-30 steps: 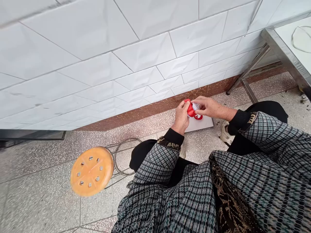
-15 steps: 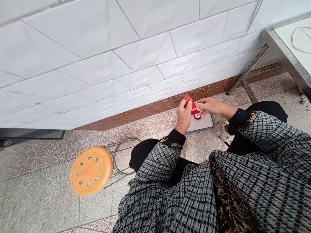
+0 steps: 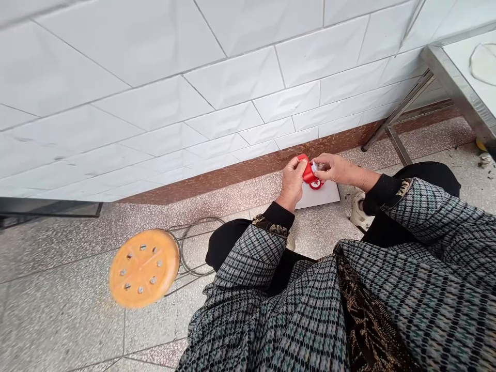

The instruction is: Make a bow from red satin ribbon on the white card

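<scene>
My left hand (image 3: pixel 291 182) is closed on a glossy red piece (image 3: pixel 309 174), its thumb pressed on top. It looks like a folded ribbon or wrapper; its exact kind is unclear. From the right, my right hand (image 3: pixel 333 169) pinches a small whitish bit (image 3: pixel 314 167) at the red piece's edge, with the fingertips partly hiding it. Just below the fingers shows a red ring (image 3: pixel 315 185) with a pale middle; whether it is joined to the red piece cannot be told. Under both hands a flat white box or board (image 3: pixel 320 196) lies on the floor.
An orange round stool (image 3: pixel 144 268) lies on its side at the left, its metal legs (image 3: pixel 194 248) pointing toward my knee. The white tiled wall (image 3: pixel 217 77) rises ahead. A metal-framed table (image 3: pixel 453 77) stands at the right. My shoe (image 3: pixel 361 212) is beside the white board.
My right fingers have shifted slightly and now bend over the whitish bit. The red piece has turned a little, and the red ring shows more fully. The camera view has moved slightly.
</scene>
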The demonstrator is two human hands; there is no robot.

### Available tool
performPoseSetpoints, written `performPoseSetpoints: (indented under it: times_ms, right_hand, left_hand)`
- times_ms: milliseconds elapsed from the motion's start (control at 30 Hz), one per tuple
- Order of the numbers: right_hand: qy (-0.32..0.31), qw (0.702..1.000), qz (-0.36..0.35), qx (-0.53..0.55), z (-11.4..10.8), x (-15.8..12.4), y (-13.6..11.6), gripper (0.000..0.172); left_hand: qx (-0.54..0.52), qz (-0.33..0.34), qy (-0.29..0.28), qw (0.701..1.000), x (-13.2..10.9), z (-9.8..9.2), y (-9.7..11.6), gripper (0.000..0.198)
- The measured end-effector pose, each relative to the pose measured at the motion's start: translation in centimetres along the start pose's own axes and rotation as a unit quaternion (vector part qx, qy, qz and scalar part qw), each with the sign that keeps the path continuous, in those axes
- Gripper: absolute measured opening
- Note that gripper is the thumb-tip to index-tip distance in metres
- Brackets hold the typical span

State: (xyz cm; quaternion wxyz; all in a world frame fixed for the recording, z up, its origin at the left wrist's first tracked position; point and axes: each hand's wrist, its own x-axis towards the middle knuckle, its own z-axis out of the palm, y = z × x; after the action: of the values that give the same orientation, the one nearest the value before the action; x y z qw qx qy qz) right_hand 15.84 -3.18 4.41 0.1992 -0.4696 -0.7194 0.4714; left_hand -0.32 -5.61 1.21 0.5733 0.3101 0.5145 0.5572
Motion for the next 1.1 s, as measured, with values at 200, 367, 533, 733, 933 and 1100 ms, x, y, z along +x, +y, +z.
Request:
performPoseSetpoints:
  times_ms: [200, 367, 533, 733, 933, 1100]
  right_hand:
    - [0.000, 0.998, -0.048, -0.034, -0.1, -0.1, 0.1, 0.030]
    - [0.011, 0.993, 0.060, 0.100, 0.0, -0.2, -0.3, 0.036]
    - [-0.053, 0.948, 0.177, 0.258, -0.1, -0.4, -0.9, 0.018]
    - [-0.057, 0.956, 0.157, 0.241, -0.2, -0.3, -1.1, 0.014]
    - [-0.061, 0.966, 0.137, 0.209, -0.4, -0.4, -1.3, 0.014]
    - [-0.045, 0.986, 0.098, 0.124, -0.3, -0.3, -0.8, 0.010]
  left_hand:
    - [-0.016, -0.021, -0.008, 1.000, 0.1, 0.2, 0.1, 0.009]
    - [0.022, 0.054, 0.018, 0.998, 0.2, 0.2, 0.0, 0.009]
    - [0.127, 0.152, 0.012, 0.980, 0.0, -0.3, -0.2, 0.011]
    - [0.053, 0.105, 0.019, 0.993, -0.4, 0.3, -0.3, 0.008]
    - [0.006, 0.052, 0.013, 0.999, -0.3, 0.7, 0.2, 0.010]
    - [-0.010, 0.025, 0.012, 1.000, -0.1, 0.7, 0.2, 0.014]
